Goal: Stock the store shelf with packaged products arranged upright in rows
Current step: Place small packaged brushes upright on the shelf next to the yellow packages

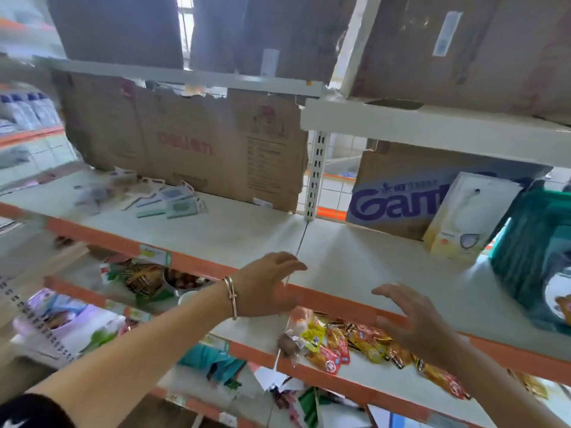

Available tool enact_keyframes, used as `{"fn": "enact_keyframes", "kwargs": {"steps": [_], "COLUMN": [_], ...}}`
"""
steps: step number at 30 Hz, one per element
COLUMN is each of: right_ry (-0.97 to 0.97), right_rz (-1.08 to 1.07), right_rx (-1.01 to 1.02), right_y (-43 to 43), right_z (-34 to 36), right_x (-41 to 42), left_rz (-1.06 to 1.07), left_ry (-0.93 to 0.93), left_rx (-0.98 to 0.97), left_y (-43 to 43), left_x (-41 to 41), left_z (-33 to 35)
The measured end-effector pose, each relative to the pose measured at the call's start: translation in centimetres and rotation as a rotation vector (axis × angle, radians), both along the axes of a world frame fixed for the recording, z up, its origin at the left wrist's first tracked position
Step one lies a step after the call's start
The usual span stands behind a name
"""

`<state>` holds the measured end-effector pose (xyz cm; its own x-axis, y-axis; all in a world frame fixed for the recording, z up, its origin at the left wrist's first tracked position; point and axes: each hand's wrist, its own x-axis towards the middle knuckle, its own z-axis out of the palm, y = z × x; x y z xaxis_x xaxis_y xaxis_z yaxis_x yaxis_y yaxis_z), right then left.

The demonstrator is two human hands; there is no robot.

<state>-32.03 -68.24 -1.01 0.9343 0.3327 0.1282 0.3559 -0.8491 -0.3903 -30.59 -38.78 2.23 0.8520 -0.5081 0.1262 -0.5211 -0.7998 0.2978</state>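
Two bare hands reach toward the cream shelf board with an orange front edge (355, 261) that runs across the middle of the frame. The left hand (268, 284), with a thin metal bangle (231, 296) at the wrist, sits at centre frame over the orange lip, fingers spread and loosely curved, holding nothing. The right hand (414, 319), lower right of centre, is likewise spread open and empty, its palm facing the shelf edge; motion blur softens its outline.

The packaged products are scattered about. A white and yellow carton (463, 217) stands tilted at right of the middle shelf, leaning against a brown cardboard box with purple lettering (398, 202). Just right of it is a dark teal package (537, 251), blurred. At upper left of that shelf lie several flat pale green and white carded items (173, 200), in front of a large worn brown cardboard sheet (191, 143). On the shelf below, under the hands, a loose heap of red, orange and yellow snack sachets (355, 341) lies flat, not upright.
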Motion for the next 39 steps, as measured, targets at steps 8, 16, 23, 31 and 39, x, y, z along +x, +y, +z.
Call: {"fn": "enact_keyframes", "kwargs": {"steps": [8,16,23,31,39], "right_ry": [0.072,0.072,0.145,0.270,0.360], "right_rz": [0.134,0.239,0.218,0.128,0.036], "right_rx": [0.024,0.012,0.062,0.107,0.165], "right_y": [9.3,23.5,40.9,52.0,57.2], "right_z": [0.1,-0.3,-2.4,-4.0,-5.3], "right_x": [0.0,4.6,11.4,15.6,21.1], "left_rz": [0.145,0.241,0.295,0.299,0.477], "left_ry": [-0.034,-0.032,0.024,0.145,0.204], "left_rx": [-0.093,-0.098,-0.090,0.039,-0.111], "left_y": [9.9,22.5,38.2,49.0,48.1], "left_x": [-4.2,-2.4,3.0,10.2,18.3], "left_z": [-0.4,-1.3,-2.6,-3.2,-7.0]}}
